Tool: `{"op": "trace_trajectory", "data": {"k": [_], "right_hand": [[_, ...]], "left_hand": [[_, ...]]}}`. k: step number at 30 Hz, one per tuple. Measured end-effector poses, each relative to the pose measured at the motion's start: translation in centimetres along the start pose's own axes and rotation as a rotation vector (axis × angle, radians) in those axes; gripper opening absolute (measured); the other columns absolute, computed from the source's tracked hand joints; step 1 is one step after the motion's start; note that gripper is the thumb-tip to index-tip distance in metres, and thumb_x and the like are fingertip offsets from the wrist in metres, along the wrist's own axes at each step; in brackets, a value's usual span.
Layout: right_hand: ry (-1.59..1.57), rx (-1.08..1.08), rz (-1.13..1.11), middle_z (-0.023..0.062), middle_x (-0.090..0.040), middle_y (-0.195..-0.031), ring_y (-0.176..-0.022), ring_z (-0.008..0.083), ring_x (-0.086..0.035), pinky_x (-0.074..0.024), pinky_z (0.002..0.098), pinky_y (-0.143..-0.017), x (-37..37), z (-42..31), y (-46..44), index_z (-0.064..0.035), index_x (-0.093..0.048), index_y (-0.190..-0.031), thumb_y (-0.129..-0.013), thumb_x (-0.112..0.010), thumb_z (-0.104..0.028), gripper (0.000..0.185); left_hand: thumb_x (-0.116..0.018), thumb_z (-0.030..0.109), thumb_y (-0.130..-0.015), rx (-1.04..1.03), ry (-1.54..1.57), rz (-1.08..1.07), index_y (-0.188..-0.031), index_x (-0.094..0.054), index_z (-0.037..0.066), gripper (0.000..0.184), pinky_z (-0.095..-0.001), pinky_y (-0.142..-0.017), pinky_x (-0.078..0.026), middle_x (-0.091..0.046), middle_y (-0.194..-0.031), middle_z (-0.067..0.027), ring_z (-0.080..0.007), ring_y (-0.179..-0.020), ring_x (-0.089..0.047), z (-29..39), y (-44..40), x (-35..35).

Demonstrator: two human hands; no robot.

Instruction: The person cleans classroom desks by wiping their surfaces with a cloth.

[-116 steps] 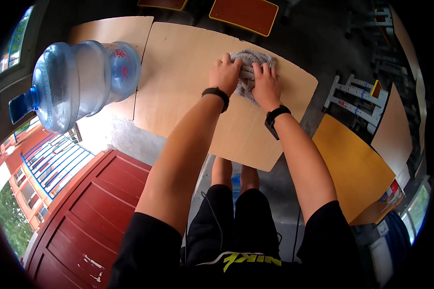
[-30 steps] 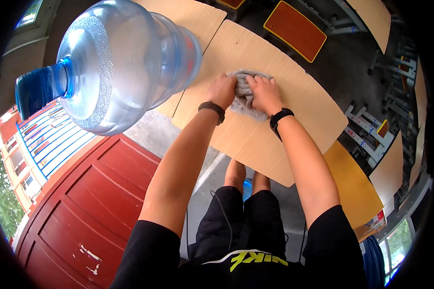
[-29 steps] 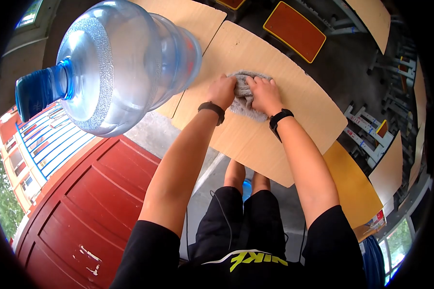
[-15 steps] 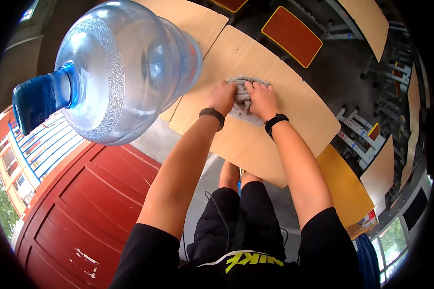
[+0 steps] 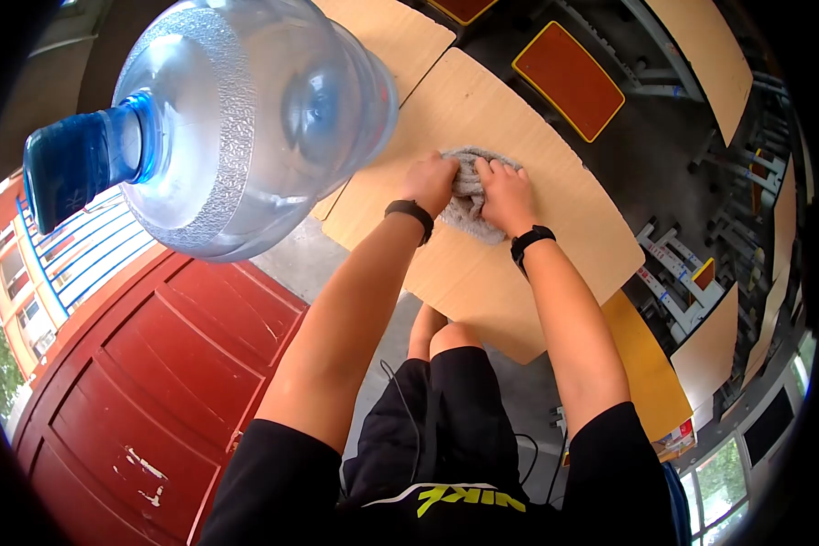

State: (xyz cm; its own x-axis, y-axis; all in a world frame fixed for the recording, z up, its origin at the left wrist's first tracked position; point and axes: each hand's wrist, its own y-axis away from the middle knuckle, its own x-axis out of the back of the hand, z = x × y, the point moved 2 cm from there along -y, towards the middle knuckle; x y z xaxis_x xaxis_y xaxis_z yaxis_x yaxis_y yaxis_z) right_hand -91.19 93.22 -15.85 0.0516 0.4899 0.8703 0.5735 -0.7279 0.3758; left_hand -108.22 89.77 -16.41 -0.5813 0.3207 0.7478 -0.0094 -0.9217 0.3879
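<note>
A crumpled grey cloth (image 5: 467,187) lies bunched on the light wooden desk (image 5: 537,264). My left hand (image 5: 430,182) grips its left side with curled fingers. On the opposite side, my right hand (image 5: 506,193) is closed over the cloth, knuckles up, the two hands a small gap apart. Parts of the cloth are hidden beneath my fingers. To the left of my hands, a large clear blue water jug (image 5: 246,118) stands on the desks, its blue cap end towards the camera.
A red door (image 5: 155,382) is at lower left. Beyond the desk are a red-topped stool (image 5: 569,82) with a yellow edge and more wooden desks (image 5: 705,55). An orange-yellow panel (image 5: 642,364) adjoins the desk on the right. My legs are below the near edge.
The view has shifted slightly, so most of the scene sits a little further right. Both hands still hold the cloth at nearly the same spot on the desk.
</note>
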Motion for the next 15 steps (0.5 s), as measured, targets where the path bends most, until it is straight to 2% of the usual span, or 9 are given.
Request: {"op": "trace_trajectory", "data": {"k": [10,15], "right_hand": [[0.004,-0.022,-0.018,0.0053,-0.065,-0.106,-0.108,0.0277,-0.065,-0.0451,0.0461,-0.091,-0.1,0.1,0.0,-0.018,-0.056,-0.12,-0.072,-0.084,-0.014,0.056],[-0.008,-0.024,-0.019,0.0043,-0.064,-0.103,-0.107,0.0275,-0.064,-0.0445,0.0461,-0.091,-0.3,0.2,0.0,-0.0188,-0.055,-0.116,-0.074,-0.082,-0.013,0.05]], "left_hand": [[-0.062,0.003,-0.085,0.003,-0.031,-0.074,-0.094,-0.07,0.007,0.013,-0.0489,-0.083,-0.055,-0.067,-0.099,-0.0209,-0.0417,-0.093,-0.068,0.3,-0.6,0.4],[-0.062,0.007,-0.089,0.018,-0.122,-0.121,-0.095,-0.075,0.01,0.015,-0.0459,-0.082,-0.06,-0.072,-0.097,-0.019,-0.0379,-0.094,-0.072,0.2,-1.2,-0.1]]}}
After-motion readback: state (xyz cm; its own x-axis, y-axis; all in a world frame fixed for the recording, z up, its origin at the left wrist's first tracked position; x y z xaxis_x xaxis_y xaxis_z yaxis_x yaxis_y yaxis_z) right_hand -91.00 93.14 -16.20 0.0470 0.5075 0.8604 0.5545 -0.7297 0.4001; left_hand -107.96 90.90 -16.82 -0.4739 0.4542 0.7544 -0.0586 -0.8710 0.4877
